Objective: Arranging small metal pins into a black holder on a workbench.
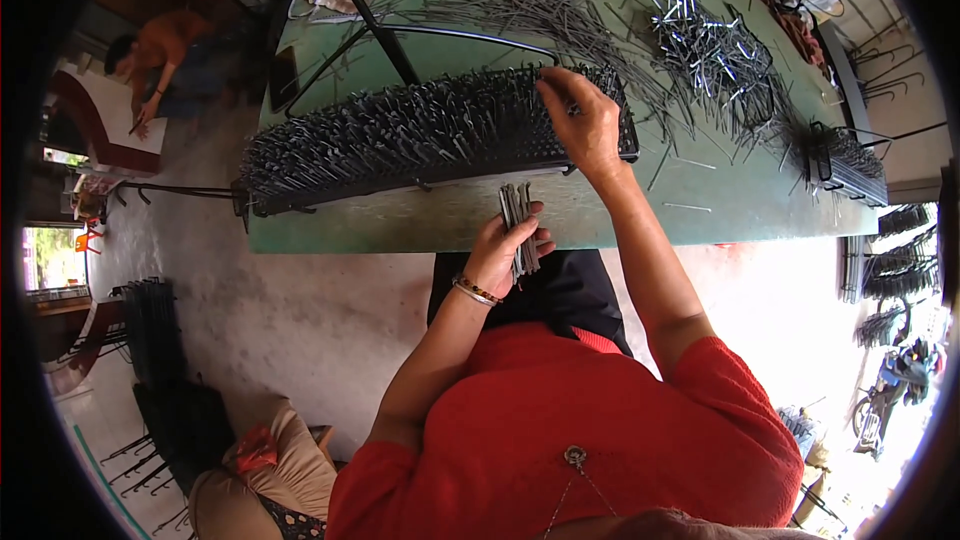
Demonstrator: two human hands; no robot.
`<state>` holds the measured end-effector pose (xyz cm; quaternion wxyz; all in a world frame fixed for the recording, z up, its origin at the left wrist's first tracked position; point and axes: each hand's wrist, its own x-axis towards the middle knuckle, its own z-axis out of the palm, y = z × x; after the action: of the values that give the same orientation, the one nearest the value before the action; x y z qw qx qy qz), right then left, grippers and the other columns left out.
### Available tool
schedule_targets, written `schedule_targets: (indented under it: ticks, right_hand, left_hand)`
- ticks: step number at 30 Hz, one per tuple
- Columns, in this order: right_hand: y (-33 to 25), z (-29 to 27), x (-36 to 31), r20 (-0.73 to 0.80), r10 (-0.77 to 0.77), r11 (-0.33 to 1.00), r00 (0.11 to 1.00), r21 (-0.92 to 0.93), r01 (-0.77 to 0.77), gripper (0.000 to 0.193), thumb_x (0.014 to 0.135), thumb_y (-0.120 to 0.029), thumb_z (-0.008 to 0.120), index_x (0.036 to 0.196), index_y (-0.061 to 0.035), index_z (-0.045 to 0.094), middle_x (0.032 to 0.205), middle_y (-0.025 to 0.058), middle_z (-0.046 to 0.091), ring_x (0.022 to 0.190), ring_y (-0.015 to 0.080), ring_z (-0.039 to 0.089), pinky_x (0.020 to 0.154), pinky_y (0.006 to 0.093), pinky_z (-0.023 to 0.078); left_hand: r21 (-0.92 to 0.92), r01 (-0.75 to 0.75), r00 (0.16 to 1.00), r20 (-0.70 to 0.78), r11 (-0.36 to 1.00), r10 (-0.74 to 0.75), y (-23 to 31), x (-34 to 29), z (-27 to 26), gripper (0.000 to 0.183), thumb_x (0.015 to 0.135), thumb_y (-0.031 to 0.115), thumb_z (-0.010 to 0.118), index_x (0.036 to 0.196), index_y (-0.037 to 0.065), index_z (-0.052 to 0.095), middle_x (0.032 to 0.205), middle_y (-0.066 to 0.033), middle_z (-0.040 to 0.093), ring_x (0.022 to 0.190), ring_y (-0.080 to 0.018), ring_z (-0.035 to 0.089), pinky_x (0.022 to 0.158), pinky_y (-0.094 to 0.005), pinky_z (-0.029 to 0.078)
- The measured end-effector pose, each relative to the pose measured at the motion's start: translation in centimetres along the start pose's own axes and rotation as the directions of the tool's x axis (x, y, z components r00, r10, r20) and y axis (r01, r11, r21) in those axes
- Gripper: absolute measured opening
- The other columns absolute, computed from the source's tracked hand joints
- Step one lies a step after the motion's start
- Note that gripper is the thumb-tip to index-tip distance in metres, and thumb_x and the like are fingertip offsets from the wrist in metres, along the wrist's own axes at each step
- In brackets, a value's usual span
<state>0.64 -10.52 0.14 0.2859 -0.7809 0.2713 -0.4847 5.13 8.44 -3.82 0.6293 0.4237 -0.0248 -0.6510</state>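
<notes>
A person's left hand grips a bundle of thin metal pins at the green table edge. The right hand, fingers pinched (around one pin, apparently), presses into the long bristling rack; seating each pin upright and evenly spaced seems best.

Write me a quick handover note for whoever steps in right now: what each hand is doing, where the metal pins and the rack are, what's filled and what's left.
Left hand: grips a bundle of grey metal pins at the table's near edge.
Right hand: fingertips on the long black rack, near its right end.
Done: the rack bristles with pins along most of its length.
Left: the bundle in hand, plus loose pins heaped on the green table behind the rack. A smaller filled rack sits at the far right.
</notes>
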Motion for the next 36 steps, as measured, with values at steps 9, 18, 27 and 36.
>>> schedule_targets:
  ticks: [9, 18, 27, 36]
  right_hand:
    - [-0.6, -0.6, 0.6, -0.017, -0.187, 0.978, 0.982, -0.1, 0.185, 0.016, 0.08, -0.007, 0.068, 0.095, -0.0054, 0.066, 0.084, 0.0081, 0.067, 0.068, 0.0184, 0.065, 0.061, 0.0274, 0.051]
    - [0.7, -0.3, -0.3, -0.002, -0.132, 0.983, 0.991, -0.131, 0.13, 0.014, 0.08, -0.007, 0.069, 0.093, -0.0046, 0.066, 0.082, 0.0079, 0.067, 0.068, 0.0207, 0.064, 0.062, 0.0294, 0.051]
    - [0.7, -0.8, -0.8, 0.18, -0.271, 0.922, 0.945, -0.235, 0.309, 0.013, 0.08, -0.009, 0.067, 0.092, -0.0024, 0.067, 0.09, 0.0101, 0.064, 0.076, 0.0289, 0.062, 0.068, 0.0349, 0.051]
    - [-2.3, -3.2, -4.6, 0.608, 0.339, 0.866, 0.718, 0.096, -0.49, 0.026, 0.082, -0.022, 0.07, 0.089, 0.0033, 0.068, 0.076, 0.0111, 0.066, 0.067, 0.0136, 0.062, 0.061, 0.0277, 0.049]
  left_hand:
    - [0.043, -0.07, 0.998, 0.0, 0.997, 0.07, -0.9, 0.2, -0.6, 0.026, 0.088, 0.013, 0.061, 0.111, 0.001, 0.056, 0.091, -0.0032, 0.059, 0.08, -0.0132, 0.06, 0.069, -0.0308, 0.055]
    - [0.007, -0.09, 0.996, 0.015, 0.996, 0.09, -0.4, 0.2, 0.3, 0.023, 0.088, 0.01, 0.06, 0.109, 0.001, 0.057, 0.091, -0.0039, 0.059, 0.082, -0.0142, 0.061, 0.072, -0.0327, 0.056]
    - [0.027, -0.1, 0.995, 0.023, 0.995, 0.099, -0.6, 0.1, 0.0, 0.025, 0.088, 0.009, 0.06, 0.111, 0.001, 0.057, 0.09, -0.0035, 0.06, 0.082, -0.0135, 0.06, 0.071, -0.0325, 0.056]
    - [0.002, -0.231, 0.972, 0.04, 0.973, 0.231, 0.1, 0.1, 0.6, 0.027, 0.091, 0.012, 0.058, 0.116, 0.002, 0.054, 0.102, -0.0049, 0.06, 0.087, -0.0139, 0.06, 0.076, -0.033, 0.054]
